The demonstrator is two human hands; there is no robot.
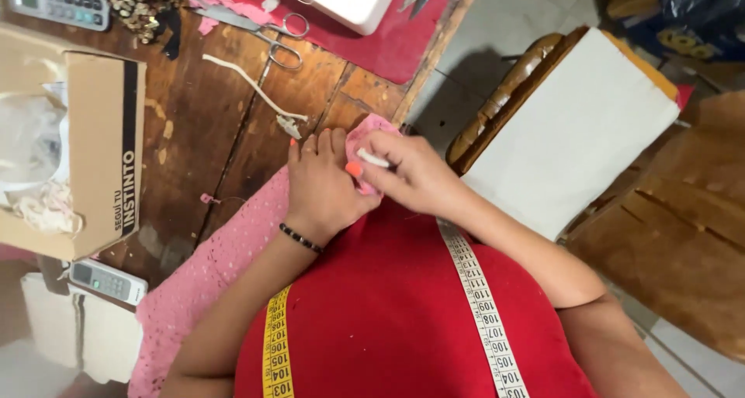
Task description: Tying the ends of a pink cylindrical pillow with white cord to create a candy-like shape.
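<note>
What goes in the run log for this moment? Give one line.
left hand: pressing pink fabric | right hand: pinching white strip at fabric edge | scissors: idle on wooden table

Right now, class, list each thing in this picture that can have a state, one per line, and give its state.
Left hand: flat, pressing the pink fabric.
Right hand: pinching a small white piece against the fabric.
Pink fabric: spread over the table, its edge folded up between the hands.
Scissors: lying shut.
Box: open, on its side.
Tape measure: draped round the neck.
Cord: loose on the table.
</note>
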